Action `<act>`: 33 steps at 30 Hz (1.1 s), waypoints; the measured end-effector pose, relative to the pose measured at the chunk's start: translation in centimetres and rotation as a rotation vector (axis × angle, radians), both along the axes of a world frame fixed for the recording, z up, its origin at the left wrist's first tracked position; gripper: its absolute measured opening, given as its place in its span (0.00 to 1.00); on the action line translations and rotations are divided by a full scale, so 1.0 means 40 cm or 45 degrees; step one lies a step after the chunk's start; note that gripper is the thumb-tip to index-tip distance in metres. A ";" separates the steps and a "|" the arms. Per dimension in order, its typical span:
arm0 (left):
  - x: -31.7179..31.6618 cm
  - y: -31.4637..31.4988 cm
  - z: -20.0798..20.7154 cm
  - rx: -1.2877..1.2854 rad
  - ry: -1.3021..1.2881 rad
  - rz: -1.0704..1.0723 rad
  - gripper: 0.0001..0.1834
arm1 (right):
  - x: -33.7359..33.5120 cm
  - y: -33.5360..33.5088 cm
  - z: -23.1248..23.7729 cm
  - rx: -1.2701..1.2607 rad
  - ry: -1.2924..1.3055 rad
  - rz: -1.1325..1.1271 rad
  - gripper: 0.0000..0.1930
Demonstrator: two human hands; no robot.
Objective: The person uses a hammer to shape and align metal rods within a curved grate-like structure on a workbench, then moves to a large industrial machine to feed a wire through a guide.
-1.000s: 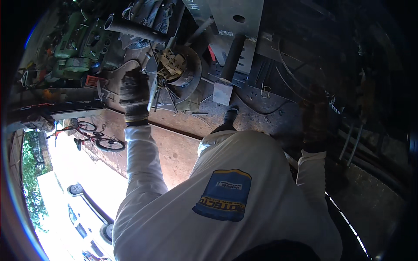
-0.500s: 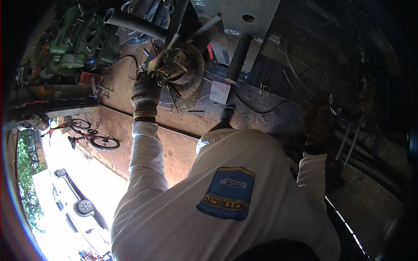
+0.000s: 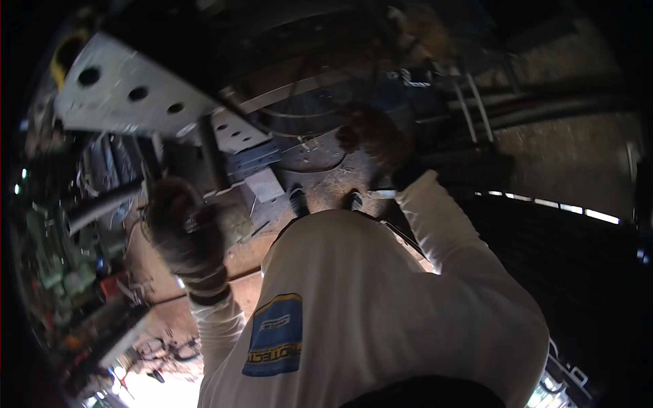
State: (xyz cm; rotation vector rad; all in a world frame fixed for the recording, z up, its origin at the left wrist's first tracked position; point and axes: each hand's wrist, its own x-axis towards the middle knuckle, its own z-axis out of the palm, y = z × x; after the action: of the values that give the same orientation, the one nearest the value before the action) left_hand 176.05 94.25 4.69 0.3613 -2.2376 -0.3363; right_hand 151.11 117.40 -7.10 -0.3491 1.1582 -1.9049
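My left hand (image 3: 187, 228), in a dirty knit work glove, is raised at the left beside a thick grey pipe (image 3: 105, 205). Motion smears its fingers, and a small shiny spot shows at them; I cannot make out whether it holds anything. My right hand (image 3: 377, 139), gloved too, reaches forward over the dark floor near a thin curved cable (image 3: 313, 170). Its fingers are dim and blurred. Between the hands, a large steel plate with round holes (image 3: 122, 111) lies above a dark upright tube (image 3: 214, 153). A small square metal plate (image 3: 264, 185) is below it.
Green machinery (image 3: 68, 265) and a red object (image 3: 112, 284) stand at the left. Two pale parallel rods (image 3: 473, 109) are at the far right. My shoes (image 3: 298, 202) are on the floor in the middle. A bicycle (image 3: 163, 350) is at the lower left.
My view has swung to the right. The round metal disc that was by my left hand no longer shows clearly. My right hand has come forward and inward from the dark right side.
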 end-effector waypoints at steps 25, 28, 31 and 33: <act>-0.462 -0.032 -0.035 -0.905 -0.416 -1.016 0.14 | 0.065 -0.125 -0.077 -0.265 0.010 -0.497 0.20; -0.462 -0.063 -0.083 -1.048 -0.301 -1.005 0.12 | 0.078 -0.139 -0.048 -0.551 -0.102 -0.496 0.16; -0.438 -0.017 -0.064 -0.979 -0.343 -0.948 0.10 | 0.060 -0.096 -0.057 -0.550 -0.170 -0.405 0.17; -0.424 0.027 -0.059 -0.735 -0.492 -0.963 0.10 | 0.041 -0.049 -0.028 -0.294 -0.071 -0.243 0.23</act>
State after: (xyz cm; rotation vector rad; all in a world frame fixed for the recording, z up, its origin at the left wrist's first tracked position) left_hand 159.09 95.34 2.34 -0.8056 -2.6470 0.0183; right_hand 152.76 115.45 -8.20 -0.3163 0.9649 -2.2092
